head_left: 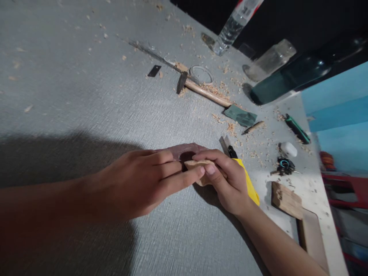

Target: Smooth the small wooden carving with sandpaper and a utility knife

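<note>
A small piece of pale carved wood is pinched in my right hand, between the thumb and curled fingers. My left hand reaches in from the left, its fingers holding a reddish-brown sheet of sandpaper at the tabletop. Its index finger stretches across to the wood and touches it close to my right thumb. The left thumb and the underside of the wood are hidden. Just beyond my right hand lies a yellow-handled cutter, partly covered by that hand.
A hammer, a tape ring, green sandpaper and wood shavings lie on the grey table. A water bottle, glass jar and dark bottle stand behind. Wood blocks and keys are at right.
</note>
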Demonstrator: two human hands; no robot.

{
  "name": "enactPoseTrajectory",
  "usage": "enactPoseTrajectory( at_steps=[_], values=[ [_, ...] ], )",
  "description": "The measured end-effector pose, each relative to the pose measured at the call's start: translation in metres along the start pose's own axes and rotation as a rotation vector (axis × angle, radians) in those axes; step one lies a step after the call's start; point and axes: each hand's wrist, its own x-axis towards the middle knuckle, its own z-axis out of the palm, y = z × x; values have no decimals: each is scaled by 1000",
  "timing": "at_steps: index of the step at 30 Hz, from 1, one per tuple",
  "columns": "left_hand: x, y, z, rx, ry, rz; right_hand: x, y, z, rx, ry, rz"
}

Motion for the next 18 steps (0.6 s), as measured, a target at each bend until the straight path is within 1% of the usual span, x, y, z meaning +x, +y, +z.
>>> enactPoseTrajectory(
  at_steps=[5,9,13,18],
  values=[
    [2,0,0,-2,7,-10,1,-1,1,-19,7,-5],
    [2,0,-1,0,1,-1,0,0,1,-16,7,21],
    [1,0,-2,8,-27,14,-1,0,1,43,49,61],
    [1,0,-2,-6,-20,12,0,-3,2,50,78,68]
  ],
)
